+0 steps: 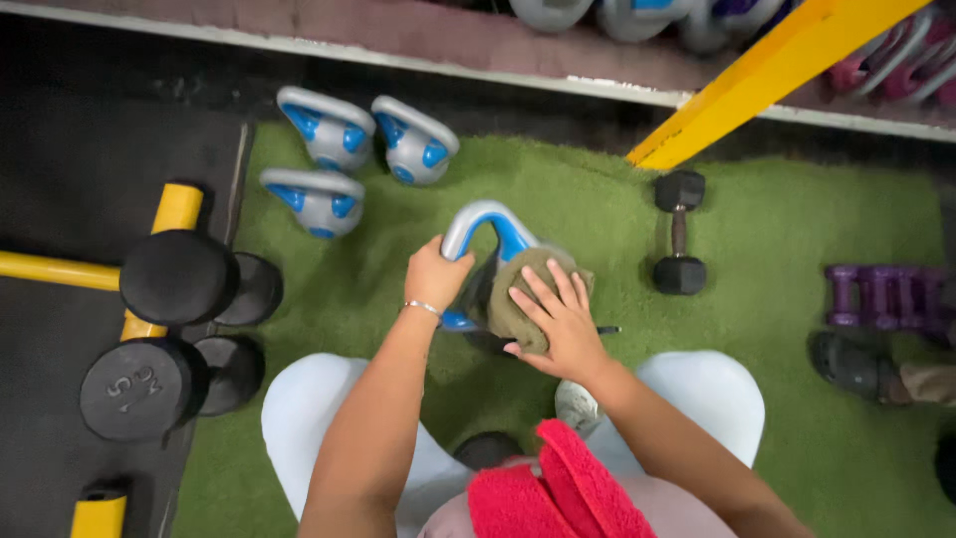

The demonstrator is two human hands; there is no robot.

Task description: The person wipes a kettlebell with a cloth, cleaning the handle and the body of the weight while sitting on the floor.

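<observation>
A grey and blue kettlebell [490, 227] stands on the green turf in front of my knees. My left hand [435, 276] grips the left side of its handle. My right hand [560, 319] lies flat with fingers spread on an olive cloth [520, 297], pressing the cloth onto the kettlebell's body, which is mostly hidden beneath it. A red towel [558, 488] hangs at my chest.
Three more grey and blue kettlebells [329, 125] lie at the back left. A black dumbbell [680, 231] lies to the right, purple dumbbells [881, 296] farther right beside another person's sandalled foot [854, 364]. Black dumbbells [179, 279] sit on a yellow rack at left. A yellow beam [767, 70] crosses the top right.
</observation>
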